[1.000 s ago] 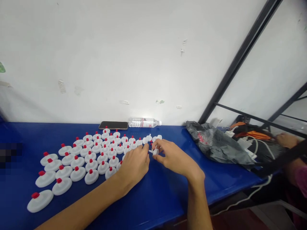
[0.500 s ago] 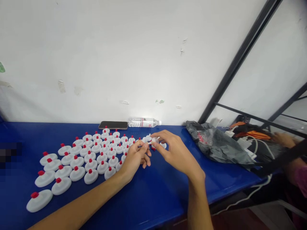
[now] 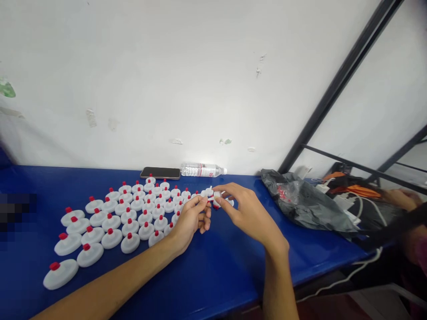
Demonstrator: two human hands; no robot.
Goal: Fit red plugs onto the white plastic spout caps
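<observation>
Above the blue table, my left hand (image 3: pixel 193 218) is closed, thumb and forefinger pinching a small white plastic piece (image 3: pixel 210 198) with a thin end pointing right. Close beside it, my right hand (image 3: pixel 245 209) pinches a small white round plastic piece (image 3: pixel 217 194) between thumb and fingers. The two pieces are close together; whether they touch I cannot tell. Several white round lids with red tips (image 3: pixel 130 243) stand in rows to the left of my hands. More small white parts (image 3: pixel 207 192) lie just behind my fingers, partly hidden.
A phone (image 3: pixel 160 173) and a clear plastic bottle (image 3: pixel 203 170) lie along the wall. On the right is a dark plastic bag (image 3: pixel 300 213) with small red pieces (image 3: pixel 287 192) in clear wrap, near white cables and a black metal frame (image 3: pixel 336 89). Another person's arm (image 3: pixel 400 198) shows beyond.
The view has shifted slightly, so the scene sits a little further right. Both hands keep nearly the same pinching pose, and the right fingers have shifted slightly around the white round piece.
</observation>
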